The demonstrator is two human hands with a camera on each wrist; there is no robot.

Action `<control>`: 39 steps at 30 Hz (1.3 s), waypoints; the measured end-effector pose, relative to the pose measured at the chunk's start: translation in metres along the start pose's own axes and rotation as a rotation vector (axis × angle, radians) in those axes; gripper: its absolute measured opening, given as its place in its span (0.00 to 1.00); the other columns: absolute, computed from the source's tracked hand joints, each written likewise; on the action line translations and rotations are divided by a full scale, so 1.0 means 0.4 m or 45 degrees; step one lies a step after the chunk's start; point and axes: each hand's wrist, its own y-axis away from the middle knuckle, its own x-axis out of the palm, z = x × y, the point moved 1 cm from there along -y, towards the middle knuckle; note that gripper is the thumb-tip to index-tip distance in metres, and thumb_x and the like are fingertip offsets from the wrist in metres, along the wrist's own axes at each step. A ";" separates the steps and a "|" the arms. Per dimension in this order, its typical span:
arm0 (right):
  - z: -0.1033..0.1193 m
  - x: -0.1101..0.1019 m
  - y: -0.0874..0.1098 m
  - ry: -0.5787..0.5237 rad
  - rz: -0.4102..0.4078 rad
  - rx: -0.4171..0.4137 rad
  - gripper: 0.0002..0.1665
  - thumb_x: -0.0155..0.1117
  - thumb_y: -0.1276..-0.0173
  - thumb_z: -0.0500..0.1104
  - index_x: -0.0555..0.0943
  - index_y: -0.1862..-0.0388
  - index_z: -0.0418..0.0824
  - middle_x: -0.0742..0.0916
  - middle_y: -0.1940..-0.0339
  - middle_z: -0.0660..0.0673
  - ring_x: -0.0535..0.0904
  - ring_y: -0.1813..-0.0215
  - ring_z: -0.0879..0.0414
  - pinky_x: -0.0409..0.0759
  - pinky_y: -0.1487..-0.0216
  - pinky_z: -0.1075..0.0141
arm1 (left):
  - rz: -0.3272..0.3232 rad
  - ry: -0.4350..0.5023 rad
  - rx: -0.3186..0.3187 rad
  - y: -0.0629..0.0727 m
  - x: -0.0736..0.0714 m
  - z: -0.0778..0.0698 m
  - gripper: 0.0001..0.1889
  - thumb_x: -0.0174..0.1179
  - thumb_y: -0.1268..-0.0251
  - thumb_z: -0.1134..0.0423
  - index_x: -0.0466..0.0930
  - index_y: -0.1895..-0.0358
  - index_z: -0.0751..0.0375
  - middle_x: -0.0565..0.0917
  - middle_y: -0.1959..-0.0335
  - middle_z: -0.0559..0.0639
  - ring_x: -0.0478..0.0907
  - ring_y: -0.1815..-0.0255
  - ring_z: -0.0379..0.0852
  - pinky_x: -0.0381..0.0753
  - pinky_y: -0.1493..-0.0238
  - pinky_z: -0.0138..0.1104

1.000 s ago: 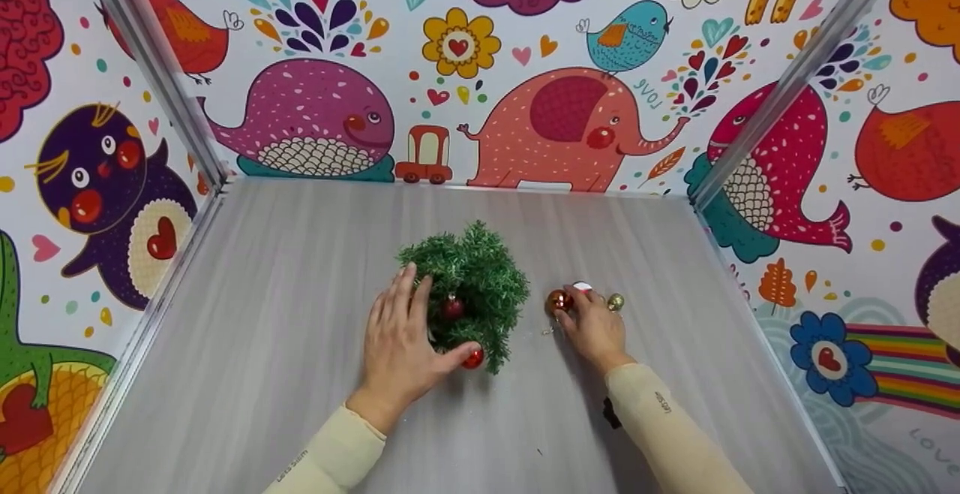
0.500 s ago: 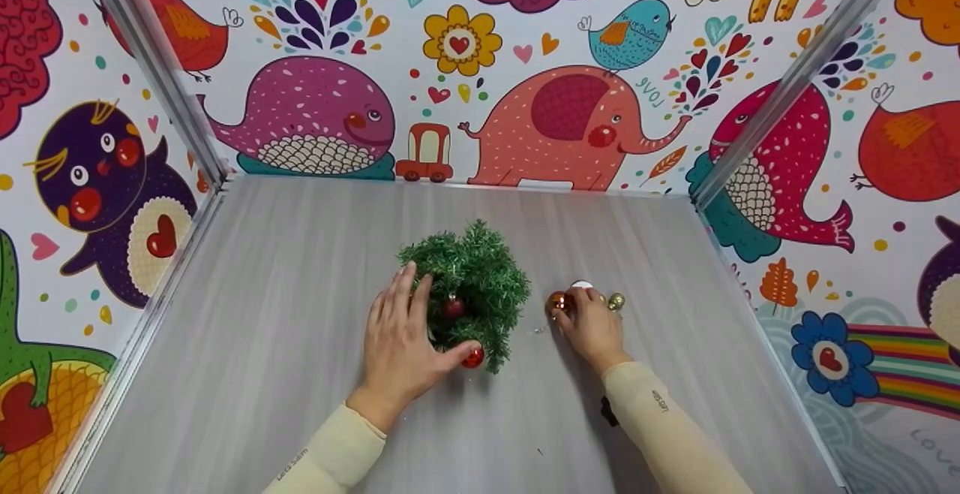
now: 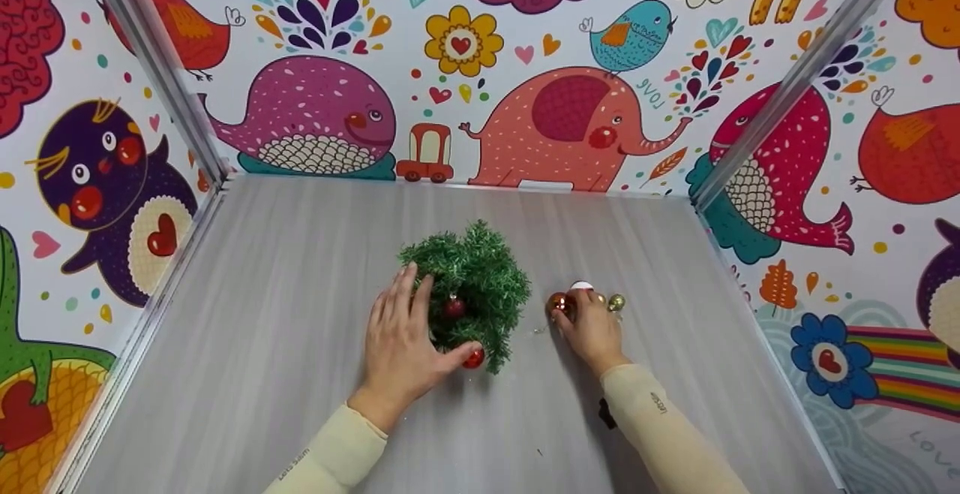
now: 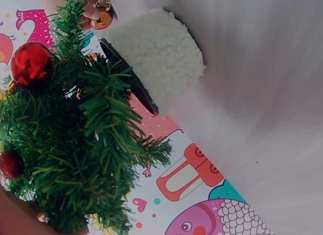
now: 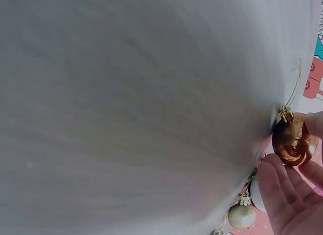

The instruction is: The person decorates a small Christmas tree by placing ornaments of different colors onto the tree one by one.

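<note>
My left hand point(image 3: 401, 344) rests against the left side of a small artificial Christmas tree point(image 3: 480, 269), fingers fairly straight and spread. Its thumb lies beside a shiny red bauble point(image 3: 473, 357) on the tree; a darker red bauble point(image 3: 454, 307) hangs deeper in the branches. The left wrist view shows the tree's white fuzzy base point(image 4: 161, 53) with a dark rim. To the right, my right hand point(image 3: 596, 332) pinches a shiny copper bauble point(image 5: 290, 139) with a gold string between thumb and fingers. A pale gold bauble point(image 5: 242, 215) and a white one point(image 5: 256, 194) lie close by its fingers.
Beyond the right hand lie a white ornament point(image 3: 582, 285) and a small gold bauble point(image 3: 616, 302). A dark object point(image 3: 607, 413) sits partly hidden by the right sleeve. Printed panels point(image 3: 315, 118) wall the grey tabletop point(image 3: 300, 254) at the back and both sides.
Hardly anything differs. The right hand and its forearm have shifted very slightly left, and the bauble's string lies a little differently. The left hand and the tree stay where they were.
</note>
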 end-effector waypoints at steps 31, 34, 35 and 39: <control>0.008 -0.003 -0.001 -0.032 -0.012 -0.036 0.25 0.73 0.38 0.51 0.79 0.50 0.36 0.83 0.57 0.37 0.82 0.58 0.38 0.79 0.59 0.43 | -0.018 0.021 0.003 -0.004 -0.003 -0.002 0.48 0.61 0.46 0.31 0.69 0.31 0.66 0.60 0.25 0.63 0.57 0.25 0.59 0.56 0.29 0.53; 0.009 -0.004 0.000 -0.031 -0.007 -0.033 0.25 0.73 0.38 0.51 0.79 0.50 0.36 0.83 0.58 0.36 0.82 0.58 0.38 0.79 0.59 0.43 | -0.001 0.029 0.013 -0.008 -0.009 0.008 0.47 0.61 0.46 0.33 0.68 0.30 0.65 0.61 0.25 0.63 0.58 0.26 0.59 0.57 0.29 0.53; 0.009 -0.005 0.000 -0.032 -0.008 -0.031 0.25 0.73 0.38 0.51 0.79 0.50 0.36 0.83 0.57 0.36 0.82 0.58 0.38 0.79 0.59 0.43 | 0.005 0.040 0.015 -0.009 -0.012 0.012 0.47 0.62 0.46 0.33 0.68 0.30 0.65 0.60 0.25 0.63 0.59 0.26 0.59 0.57 0.29 0.53; 0.011 -0.006 0.002 -0.049 -0.029 -0.042 0.24 0.74 0.39 0.50 0.79 0.51 0.37 0.83 0.58 0.37 0.82 0.57 0.37 0.79 0.59 0.43 | 0.036 0.079 0.029 -0.014 -0.023 0.028 0.46 0.63 0.45 0.36 0.67 0.28 0.62 0.60 0.24 0.61 0.61 0.27 0.59 0.59 0.30 0.53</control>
